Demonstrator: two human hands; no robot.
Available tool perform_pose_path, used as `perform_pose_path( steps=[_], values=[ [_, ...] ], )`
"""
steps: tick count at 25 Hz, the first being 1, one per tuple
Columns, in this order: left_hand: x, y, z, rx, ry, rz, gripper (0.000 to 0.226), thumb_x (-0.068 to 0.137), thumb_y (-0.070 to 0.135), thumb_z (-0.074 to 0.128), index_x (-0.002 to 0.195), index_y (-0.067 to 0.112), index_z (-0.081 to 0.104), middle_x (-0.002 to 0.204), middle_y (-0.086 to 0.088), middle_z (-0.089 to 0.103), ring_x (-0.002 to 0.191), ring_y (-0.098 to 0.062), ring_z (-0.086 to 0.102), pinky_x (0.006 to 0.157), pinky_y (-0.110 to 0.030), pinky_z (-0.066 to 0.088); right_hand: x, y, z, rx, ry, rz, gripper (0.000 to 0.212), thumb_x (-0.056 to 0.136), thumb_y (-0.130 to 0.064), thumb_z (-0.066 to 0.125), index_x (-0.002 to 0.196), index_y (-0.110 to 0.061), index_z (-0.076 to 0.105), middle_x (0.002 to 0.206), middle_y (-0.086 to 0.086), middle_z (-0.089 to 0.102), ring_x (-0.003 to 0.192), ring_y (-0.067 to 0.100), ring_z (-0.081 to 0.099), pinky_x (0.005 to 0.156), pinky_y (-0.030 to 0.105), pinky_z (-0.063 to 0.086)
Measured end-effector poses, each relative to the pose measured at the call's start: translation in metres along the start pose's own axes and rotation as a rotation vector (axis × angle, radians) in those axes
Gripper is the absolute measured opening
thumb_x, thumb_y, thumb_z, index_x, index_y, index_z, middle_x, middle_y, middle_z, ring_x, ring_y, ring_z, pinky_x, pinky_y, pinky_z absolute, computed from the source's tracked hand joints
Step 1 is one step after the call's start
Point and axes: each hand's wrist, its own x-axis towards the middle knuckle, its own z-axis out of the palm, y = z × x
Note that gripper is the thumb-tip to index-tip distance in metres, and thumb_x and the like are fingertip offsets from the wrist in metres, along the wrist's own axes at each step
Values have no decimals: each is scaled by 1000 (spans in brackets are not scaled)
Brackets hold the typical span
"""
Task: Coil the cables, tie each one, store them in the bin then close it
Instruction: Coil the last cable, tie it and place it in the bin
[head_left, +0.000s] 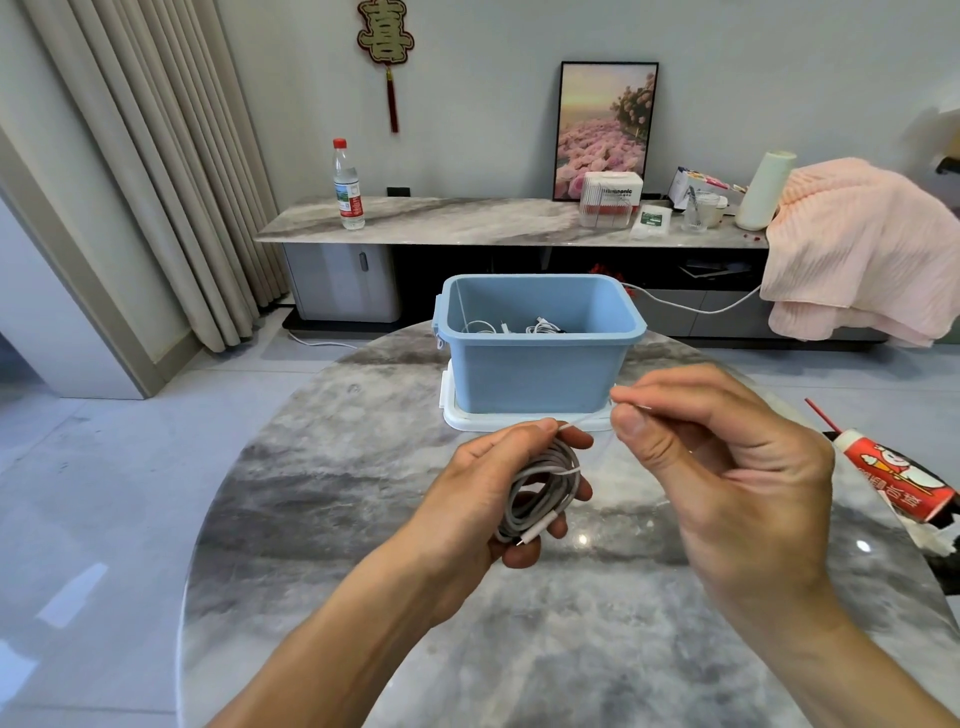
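The left hand (498, 483) is gripping a coiled grey cable (540, 488) above the round grey marble surface (311, 519). The right hand (727, 467) is pinching a thin white tie (582, 423) running to the coil. Behind them, an open blue plastic bin (535, 364) is holding white cables (540, 327).

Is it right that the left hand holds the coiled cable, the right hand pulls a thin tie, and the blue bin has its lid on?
Not quite. The head view shows the blue bin open, standing on its white lid. The left hand does hold the coiled cable, and the right hand pinches the thin tie.
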Motion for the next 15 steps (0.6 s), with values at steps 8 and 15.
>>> perform_pose_path(
  steps=[8, 15],
  values=[
    [3, -2, 0, 28, -40, -36, 27, 96, 40, 52, 98, 27, 76, 85, -12, 68, 59, -20, 53, 45, -23, 22, 3, 4, -3, 22, 16, 36, 13, 90, -10, 64, 85, -22, 61, 87, -1, 63, 74, 19, 61, 71, 28, 52],
    [1, -5, -1, 53, -39, -57, 28, 95, 40, 54, 104, 24, 75, 87, -12, 68, 60, -20, 52, 45, -23, 23, 5, 2, -2, 69, 28, 112, 12, 98, -7, 51, 92, -17, 52, 79, 8, 69, 72, 24, 65, 70, 28, 53]
  ],
)
